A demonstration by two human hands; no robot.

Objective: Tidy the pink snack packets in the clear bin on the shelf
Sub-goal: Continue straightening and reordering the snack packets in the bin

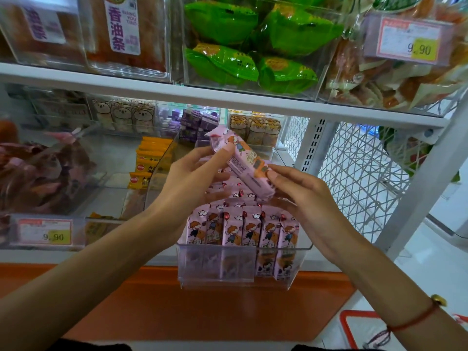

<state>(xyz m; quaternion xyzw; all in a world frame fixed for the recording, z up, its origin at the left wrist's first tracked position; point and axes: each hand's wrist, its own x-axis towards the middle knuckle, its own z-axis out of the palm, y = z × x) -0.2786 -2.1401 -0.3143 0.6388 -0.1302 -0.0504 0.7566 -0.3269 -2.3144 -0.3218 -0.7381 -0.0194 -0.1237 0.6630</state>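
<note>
Upper left of the frame: bins of brown snack packs (pixel 50 34) are cut by the top and left edges and smeared by motion blur; only the large label characters read. Top centre: green packets (pixel 222 62) run past the upper edge. Upper right: price tag (pixel 407 39) shows 9.90; its finer print is illegible. Left edge, mid-height: dark reddish packs (pixel 33 173) are blurred beyond identification. Centre: the left hand (pixel 192 178) and right hand (pixel 306 198) cover the rear rows of pink snack packets (pixel 240 229). The clear bin (pixel 291 279) front panel clouds their lower halves. Lower right: a red-rimmed basket (pixel 354 325) is cropped by the bottom edge.
</note>
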